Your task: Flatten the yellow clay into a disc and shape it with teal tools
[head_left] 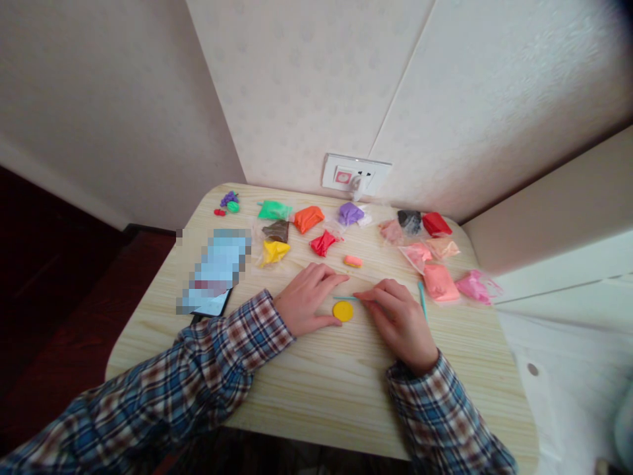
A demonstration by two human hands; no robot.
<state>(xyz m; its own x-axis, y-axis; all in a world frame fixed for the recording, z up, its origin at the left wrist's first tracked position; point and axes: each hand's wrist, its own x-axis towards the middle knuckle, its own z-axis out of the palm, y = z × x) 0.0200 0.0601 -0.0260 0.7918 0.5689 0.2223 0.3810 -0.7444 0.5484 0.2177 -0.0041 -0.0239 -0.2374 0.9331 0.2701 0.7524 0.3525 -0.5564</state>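
Observation:
A flat yellow clay disc (343, 311) lies on the wooden table between my hands. My left hand (307, 300) rests to the left of it, thumb and fingers apart, with the thumb tip by the disc's lower left edge. My right hand (395, 316) pinches a thin teal modelling tool (341, 298), whose tip points left along the disc's far edge. Whether the tool touches the clay I cannot tell. Just beyond my fingers sits a small coral and yellow clay piece (353, 261). Another teal tool (423, 300) lies right of my right hand.
Several bags of coloured clay, among them a green bag (275, 210) and a coral bag (441, 282), line the back and right of the table (316, 409). A phone (217, 274) stands at left. Small clay grapes (229, 198) lie in the far left corner. A plug (358, 186) sits in the wall socket.

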